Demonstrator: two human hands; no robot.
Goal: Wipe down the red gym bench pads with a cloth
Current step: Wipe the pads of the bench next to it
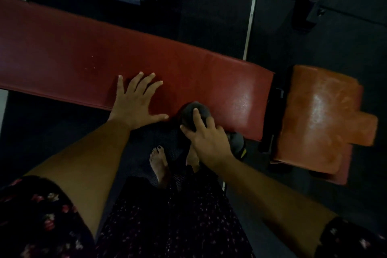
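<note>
A long red bench pad [88, 48] runs from the left edge toward the right, and a shorter, shinier red seat pad [318, 111] lies beyond a black gap at its right end. My left hand [137, 101] lies flat with spread fingers on the long pad's near edge. My right hand [206, 133] grips a bunched dark grey cloth [193, 114] at the pad's near edge, close to its right end. A tail of the cloth with a yellow spot [238, 146] hangs below the hand.
Black bench frame parts [270, 115] sit between the two pads. A dark floor mat surrounds the bench, with a pale floor strip [250, 25] behind it. A black machine leg [307, 0] stands at the top right. My bare foot [159, 161] is below the bench.
</note>
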